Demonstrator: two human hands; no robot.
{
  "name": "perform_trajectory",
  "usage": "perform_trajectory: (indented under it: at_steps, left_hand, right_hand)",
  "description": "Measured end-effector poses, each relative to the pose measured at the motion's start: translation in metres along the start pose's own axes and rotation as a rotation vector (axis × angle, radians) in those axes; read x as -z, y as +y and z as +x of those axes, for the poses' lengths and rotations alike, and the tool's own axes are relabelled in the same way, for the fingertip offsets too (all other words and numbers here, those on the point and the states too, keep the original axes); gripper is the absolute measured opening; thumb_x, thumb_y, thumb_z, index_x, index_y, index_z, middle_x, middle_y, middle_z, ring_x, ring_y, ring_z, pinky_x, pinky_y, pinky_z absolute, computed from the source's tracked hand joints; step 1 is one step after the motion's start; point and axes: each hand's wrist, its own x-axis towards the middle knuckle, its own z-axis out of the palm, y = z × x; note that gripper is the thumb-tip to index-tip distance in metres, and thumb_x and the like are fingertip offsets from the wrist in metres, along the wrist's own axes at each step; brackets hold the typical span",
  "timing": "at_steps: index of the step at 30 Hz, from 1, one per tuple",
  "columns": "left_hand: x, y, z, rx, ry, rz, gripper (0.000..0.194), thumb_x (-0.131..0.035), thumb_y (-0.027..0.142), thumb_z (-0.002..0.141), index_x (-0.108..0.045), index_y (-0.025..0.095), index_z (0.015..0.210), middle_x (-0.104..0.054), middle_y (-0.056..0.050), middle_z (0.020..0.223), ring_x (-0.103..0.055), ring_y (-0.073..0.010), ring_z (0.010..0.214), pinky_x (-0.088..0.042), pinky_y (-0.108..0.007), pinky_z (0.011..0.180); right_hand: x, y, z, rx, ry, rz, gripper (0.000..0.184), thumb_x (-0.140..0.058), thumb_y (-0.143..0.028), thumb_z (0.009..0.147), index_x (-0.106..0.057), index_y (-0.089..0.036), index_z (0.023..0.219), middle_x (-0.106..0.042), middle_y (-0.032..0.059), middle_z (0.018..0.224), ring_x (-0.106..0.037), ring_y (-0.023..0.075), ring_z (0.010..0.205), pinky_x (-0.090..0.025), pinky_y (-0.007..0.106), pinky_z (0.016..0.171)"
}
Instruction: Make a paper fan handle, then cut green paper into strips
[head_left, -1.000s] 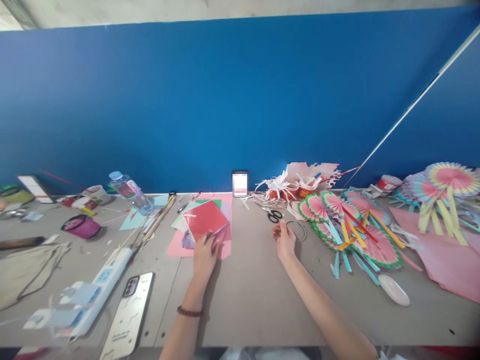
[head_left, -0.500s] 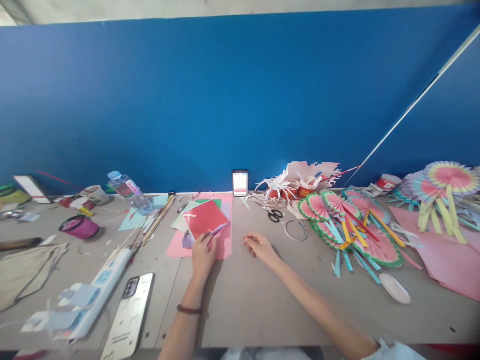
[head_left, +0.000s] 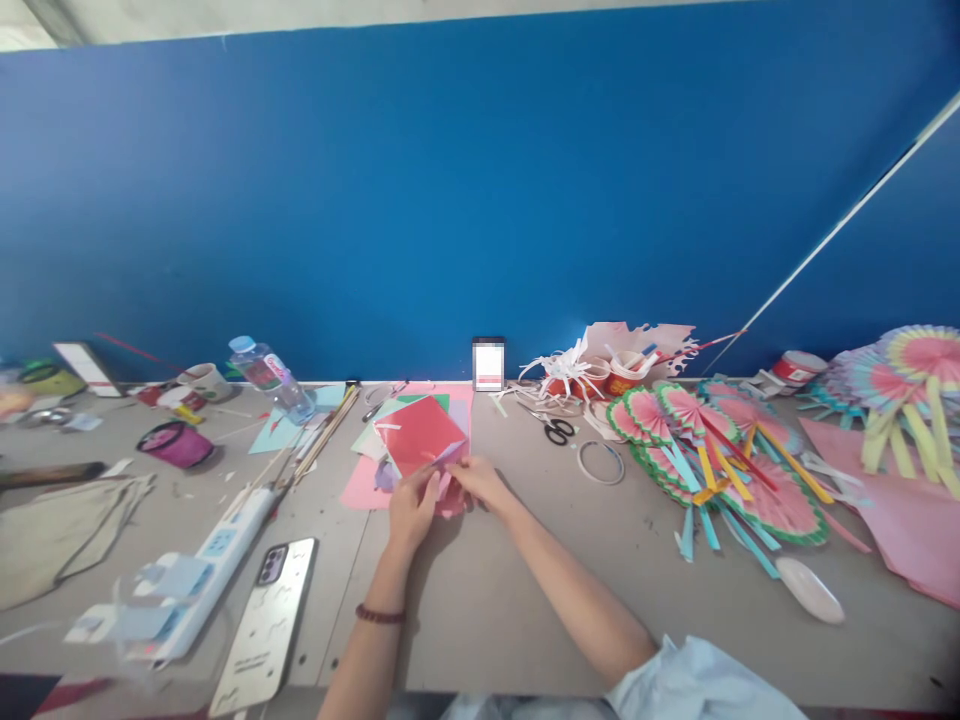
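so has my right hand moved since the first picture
Yes, left: it was right beside the grey ring, and now your right hand is well clear of it, by the red paper's lower right edge.

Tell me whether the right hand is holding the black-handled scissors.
No, the scissors lie on the table while the right hand is at the stacked papers.

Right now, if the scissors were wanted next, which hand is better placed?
Right, I'd judge: the right hand is nearer the scissors. The left hand is farther off, at the lower edge of the red paper. Both hands are at the papers, though.
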Motion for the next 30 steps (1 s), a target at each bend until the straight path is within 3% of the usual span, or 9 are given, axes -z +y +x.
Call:
perform_trajectory:
  at_steps: [5,11,17,23,30]
  left_hand:
    - [0.001,0.004,-0.001,-0.091,-0.042,0.108,0.041,-0.039,0.039,0.097,-0.076,0.02,0.101,-0.078,-0.01,0.105,-0.073,-0.0267,0.099,-0.057,-0.039,0.086]
    - [0.003,0.003,0.0,-0.035,-0.022,0.162,0.043,-0.038,0.04,0.096,-0.076,0.02,0.101,-0.077,-0.011,0.11,-0.071,-0.0278,0.105,-0.056,-0.04,0.089]
    - [0.008,0.008,0.0,0.134,-0.038,0.047,0.048,-0.034,0.043,0.098,-0.073,0.019,0.112,-0.075,-0.013,0.117,-0.069,-0.0302,0.111,-0.056,-0.044,0.089]
    - [0.006,-0.001,0.0,0.247,-0.022,-0.179,0.051,-0.038,0.049,0.097,-0.069,0.018,0.123,-0.069,-0.014,0.129,-0.06,-0.0299,0.127,-0.045,-0.047,0.108]
    - [0.01,-0.011,0.004,0.302,0.031,-0.261,0.055,-0.045,0.06,0.09,-0.075,0.017,0.108,-0.073,-0.014,0.121,-0.059,-0.0342,0.128,-0.043,-0.05,0.111]
  right_hand:
    - [0.001,0.005,0.01,-0.032,0.003,-0.019,0.025,-0.062,-0.018,0.081,-0.049,-0.02,0.059,-0.055,-0.0032,0.036,-0.052,0.0143,0.029,-0.032,0.019,0.03]
    - [0.002,0.004,0.011,0.08,-0.011,0.035,0.026,-0.061,-0.019,0.076,-0.047,-0.02,0.054,-0.053,-0.0047,0.04,-0.047,0.0104,0.035,-0.031,0.019,0.038]
    - [0.006,-0.004,0.009,0.265,0.026,0.183,0.028,-0.063,-0.03,0.073,-0.046,-0.019,0.054,-0.047,-0.0072,0.047,-0.041,0.0085,0.052,-0.03,0.02,0.052]
    - [0.009,-0.005,0.008,0.323,0.005,0.303,0.031,-0.066,-0.035,0.066,-0.043,-0.021,0.05,-0.045,-0.0067,0.045,-0.039,0.0091,0.05,-0.029,0.024,0.055]
    - [0.008,-0.012,0.004,0.304,-0.015,0.417,0.033,-0.066,-0.04,0.066,-0.047,-0.021,0.047,-0.051,-0.0036,0.042,-0.045,0.0108,0.046,-0.034,0.026,0.055]
